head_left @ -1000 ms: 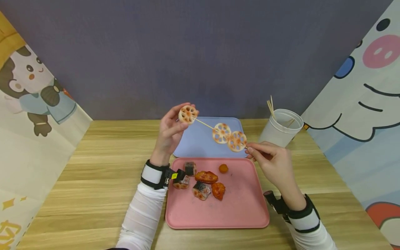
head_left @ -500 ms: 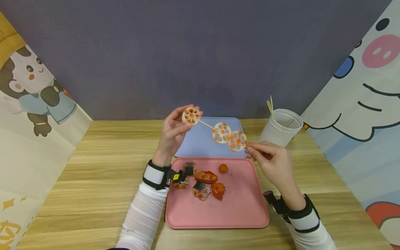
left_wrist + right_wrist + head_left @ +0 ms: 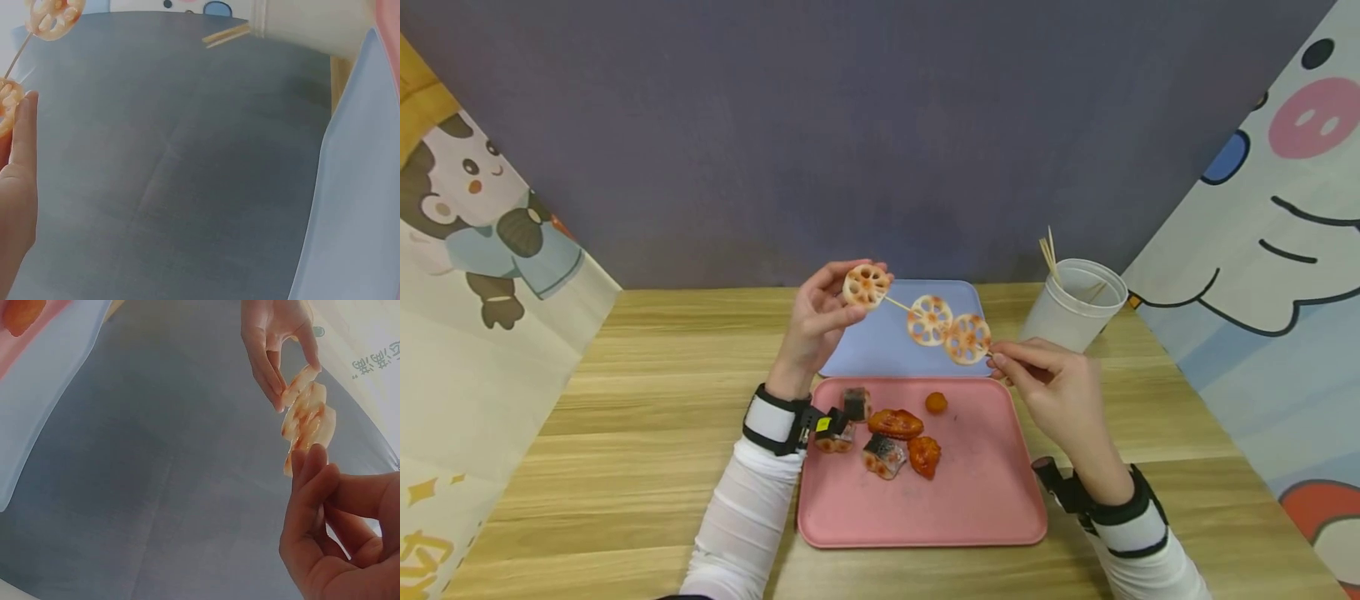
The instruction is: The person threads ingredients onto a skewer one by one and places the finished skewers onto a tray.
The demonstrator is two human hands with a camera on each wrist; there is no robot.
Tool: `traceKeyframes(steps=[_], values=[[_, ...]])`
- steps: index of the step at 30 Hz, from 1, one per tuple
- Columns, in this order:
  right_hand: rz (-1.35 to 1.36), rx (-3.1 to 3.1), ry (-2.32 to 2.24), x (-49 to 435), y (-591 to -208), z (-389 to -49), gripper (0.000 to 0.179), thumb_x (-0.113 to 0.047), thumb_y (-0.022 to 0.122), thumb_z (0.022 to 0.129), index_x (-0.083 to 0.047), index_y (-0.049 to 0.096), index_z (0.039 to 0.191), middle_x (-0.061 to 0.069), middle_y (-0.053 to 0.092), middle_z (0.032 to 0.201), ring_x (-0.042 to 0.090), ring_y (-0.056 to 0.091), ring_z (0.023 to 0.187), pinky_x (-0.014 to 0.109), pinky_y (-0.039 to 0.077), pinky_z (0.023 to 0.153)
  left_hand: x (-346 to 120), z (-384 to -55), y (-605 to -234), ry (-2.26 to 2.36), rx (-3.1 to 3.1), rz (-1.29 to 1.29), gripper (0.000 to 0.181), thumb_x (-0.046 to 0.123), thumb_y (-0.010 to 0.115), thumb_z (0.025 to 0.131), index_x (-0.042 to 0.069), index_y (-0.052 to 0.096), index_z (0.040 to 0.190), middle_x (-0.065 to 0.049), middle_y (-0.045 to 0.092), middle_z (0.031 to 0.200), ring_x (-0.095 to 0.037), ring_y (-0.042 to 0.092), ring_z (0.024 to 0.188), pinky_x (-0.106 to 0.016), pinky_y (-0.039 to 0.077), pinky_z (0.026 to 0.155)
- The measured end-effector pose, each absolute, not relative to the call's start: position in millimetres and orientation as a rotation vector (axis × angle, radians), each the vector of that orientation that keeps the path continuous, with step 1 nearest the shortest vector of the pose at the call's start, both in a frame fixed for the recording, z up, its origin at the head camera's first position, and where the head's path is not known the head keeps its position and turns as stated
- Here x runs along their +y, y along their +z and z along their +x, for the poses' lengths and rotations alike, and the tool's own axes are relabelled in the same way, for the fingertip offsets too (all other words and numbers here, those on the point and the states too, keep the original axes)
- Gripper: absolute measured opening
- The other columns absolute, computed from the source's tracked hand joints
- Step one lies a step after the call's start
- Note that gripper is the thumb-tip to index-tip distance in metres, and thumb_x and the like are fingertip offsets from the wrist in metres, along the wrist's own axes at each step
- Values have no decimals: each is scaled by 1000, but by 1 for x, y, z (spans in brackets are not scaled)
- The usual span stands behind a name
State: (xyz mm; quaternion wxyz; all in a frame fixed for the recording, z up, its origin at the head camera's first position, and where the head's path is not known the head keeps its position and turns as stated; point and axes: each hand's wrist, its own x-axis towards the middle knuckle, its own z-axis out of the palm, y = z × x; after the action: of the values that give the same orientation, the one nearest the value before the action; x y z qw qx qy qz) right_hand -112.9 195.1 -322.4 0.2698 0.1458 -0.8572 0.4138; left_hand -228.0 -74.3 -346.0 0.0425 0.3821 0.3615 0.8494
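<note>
My left hand (image 3: 814, 321) pinches a round lotus root slice (image 3: 866, 286) between thumb and fingers, above the blue tray (image 3: 880, 354). A thin bamboo skewer (image 3: 898, 303) runs from that slice's right edge, and its tip is hidden there. Threaded further down the skewer are two more lotus root slices, a middle one (image 3: 929, 320) and a lower one (image 3: 967, 338), overlapping at their edges. Just below the lower slice, my right hand (image 3: 1054, 382) pinches the skewer's end. The right wrist view catches the slices (image 3: 306, 415) almost edge-on, between the two hands.
In front, a pink tray (image 3: 970, 508) carries several grilled fish pieces (image 3: 883, 457), glazed orange-brown pieces (image 3: 895, 425) and a small orange ball (image 3: 936, 403). At the back right stands a white tub (image 3: 1063, 321) holding several skewers (image 3: 1050, 258). A dark panel (image 3: 880, 142) rises behind.
My left hand has moved right and slightly down with its lotus root slice, shortening the bare skewer between it and the middle slice. My right hand has hardly moved.
</note>
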Motion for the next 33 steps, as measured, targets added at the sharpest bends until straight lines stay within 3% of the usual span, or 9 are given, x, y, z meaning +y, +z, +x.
traceKeyframes(steps=[14, 23, 33], values=[[389, -2320, 1235, 193, -323, -110, 12, 4, 72, 79, 0, 75, 90, 10, 71, 77, -1, 64, 64, 14, 52, 56, -71, -225, -346, 2526, 1165, 1153, 47, 4, 77, 77, 4, 58, 120, -14, 62, 124, -24, 61, 112, -29, 52, 90], [364, -2339, 1284, 191, -324, -109, 11, 3, 70, 81, 2, 75, 91, 12, 71, 78, 0, 64, 64, 16, 53, 57, -70, -225, -346, 2524, 1137, 1166, 48, 2, 77, 76, 4, 58, 120, -15, 61, 125, -26, 60, 114, -30, 51, 93], [370, -2450, 1286, 186, -327, -107, 11, -6, 71, 84, -2, 75, 93, 7, 71, 76, 2, 64, 62, 22, 55, 56, -63, -223, -350, 2452, 1146, 1188, 46, 3, 76, 78, 5, 58, 120, -12, 62, 124, -25, 61, 112, -32, 51, 93]])
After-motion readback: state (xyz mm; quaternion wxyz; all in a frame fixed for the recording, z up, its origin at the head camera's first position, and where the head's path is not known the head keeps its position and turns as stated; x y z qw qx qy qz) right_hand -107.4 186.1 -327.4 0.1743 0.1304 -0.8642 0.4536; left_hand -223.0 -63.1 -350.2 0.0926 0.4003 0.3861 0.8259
